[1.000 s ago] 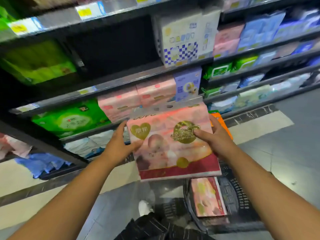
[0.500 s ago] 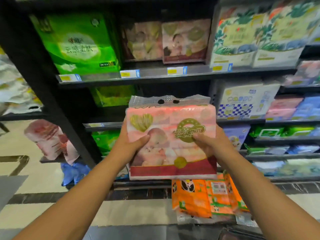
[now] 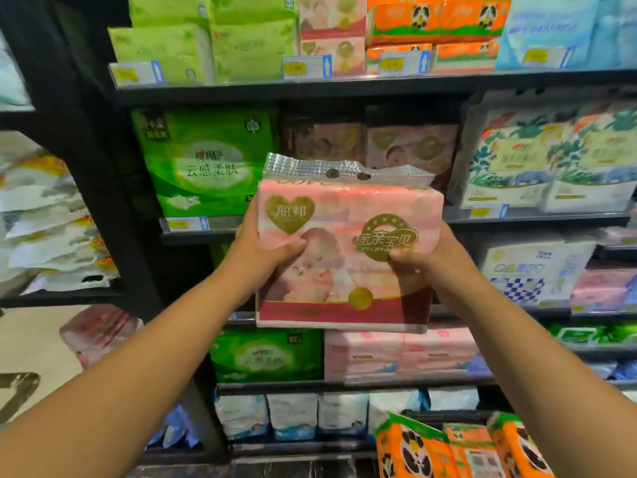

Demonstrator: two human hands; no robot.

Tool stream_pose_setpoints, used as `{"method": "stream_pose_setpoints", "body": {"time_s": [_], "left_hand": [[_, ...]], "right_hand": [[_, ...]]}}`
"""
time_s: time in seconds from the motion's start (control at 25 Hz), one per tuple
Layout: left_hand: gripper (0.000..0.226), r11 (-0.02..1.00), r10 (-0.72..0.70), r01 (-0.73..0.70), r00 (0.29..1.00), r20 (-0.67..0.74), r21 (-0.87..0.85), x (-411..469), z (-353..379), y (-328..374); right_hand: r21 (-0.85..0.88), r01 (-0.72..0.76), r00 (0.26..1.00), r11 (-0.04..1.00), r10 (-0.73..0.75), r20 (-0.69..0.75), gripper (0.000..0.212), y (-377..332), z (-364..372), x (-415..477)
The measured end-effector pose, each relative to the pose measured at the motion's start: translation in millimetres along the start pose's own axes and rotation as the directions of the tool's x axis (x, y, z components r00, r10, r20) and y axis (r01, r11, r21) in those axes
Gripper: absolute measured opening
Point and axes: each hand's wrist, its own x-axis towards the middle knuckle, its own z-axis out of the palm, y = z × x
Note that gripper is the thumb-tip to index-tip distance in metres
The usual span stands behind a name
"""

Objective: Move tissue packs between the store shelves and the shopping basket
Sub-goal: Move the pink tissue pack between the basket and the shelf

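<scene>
Dark store shelves hold tissue packs behind. The pink plastic-wrapped tissue pack with baby picture is held upright in the air, handle flap up, its side edges clamped in the grip of left hand and right hand. Matching pink packs lie straight ahead, slightly higher.

Single head-worn wide-angle view, facing forward, level with middle store shelves, close up.

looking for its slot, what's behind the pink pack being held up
Behind the pink pack, two matching baby-print packs stand dim on the middle shelf. The pack covers their lower parts and the shelf edge there, so any free gap is hidden.
</scene>
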Motion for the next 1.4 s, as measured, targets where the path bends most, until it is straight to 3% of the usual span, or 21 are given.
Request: {"method": "stream_pose_setpoints", "body": {"time_s": [0.16,0.24,0.36,0.44,0.64,1.0,1.24,1.4], "left_hand": [[0.100,0.998,0.069,-0.070,0.993,-0.094,-0.005,32,-4,14],[0.103,0.992,0.128,-0.125,0.982,-0.139,0.031,44,-9,18],[0.108,0.980,0.196,-0.182,0.960,-0.202,0.084,64,-11,20],[0.099,0.971,0.222,-0.198,0.954,-0.201,0.134,82,-9,22],[0.073,0.964,0.211,-0.155,0.941,-0.264,0.218,131,5,22],[0.072,0.925,0.252,-0.121,0.904,-0.345,0.360,196,21,-7],[0.074,0.880,0.306,-0.134,0.895,-0.326,0.456,239,21,-45],[0.076,0.814,0.380,-0.178,0.884,-0.274,0.554,273,29,-85]], "right_hand": [[-0.093,0.071,0.991,0.993,-0.080,-0.105,0.093,-18,10,36],[-0.141,0.126,0.981,0.982,-0.145,-0.129,0.097,-24,13,54],[-0.277,0.257,0.947,0.926,-0.298,-0.119,0.104,-30,10,83],[-0.337,0.344,0.918,0.876,-0.390,-0.077,0.115,-33,5,103],[-0.436,0.427,0.858,0.792,-0.507,-0.080,0.095,-27,-6,158],[-0.505,0.410,0.819,0.759,-0.551,-0.163,0.080,4,-3,233],[-0.550,0.314,0.872,0.774,-0.465,-0.156,0.079,26,19,277],[-0.650,0.236,0.887,0.723,-0.433,-0.160,0.077,44,29,309]]}}
